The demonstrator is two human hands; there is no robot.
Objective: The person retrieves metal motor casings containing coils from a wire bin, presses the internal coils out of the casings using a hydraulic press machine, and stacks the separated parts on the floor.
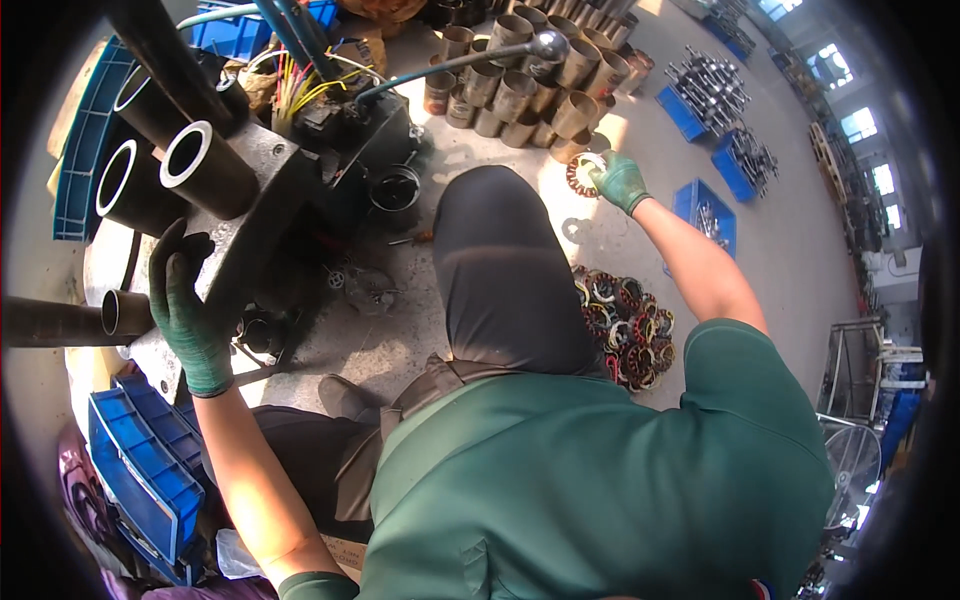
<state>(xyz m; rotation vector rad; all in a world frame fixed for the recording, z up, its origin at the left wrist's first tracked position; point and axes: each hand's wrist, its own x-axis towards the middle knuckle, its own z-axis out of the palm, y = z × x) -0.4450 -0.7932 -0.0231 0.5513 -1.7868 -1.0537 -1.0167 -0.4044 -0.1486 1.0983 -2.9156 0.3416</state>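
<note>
My right hand (622,183), in a green glove, is stretched out over the floor at the right with its fingers closed on the edge of a motor stator (580,176). This is a ring with reddish segments and a pale rim. My left hand (188,325), gloved the same way and dark at the fingertips, is raised beside the machine bed with its fingers extended and nothing visible in it. Just beyond it, two dark metal tubes (215,178) with bright rims stand on the bed. A shorter tube (126,312) lies at its left.
Several stators (630,330) lie heaped right of my knee. Stacked metal sleeves (512,95) stand at the back. Blue bins (705,215) of metal parts sit on the right-hand floor. A ball-ended lever (460,63) juts from the machine. More blue crates (150,470) are at lower left.
</note>
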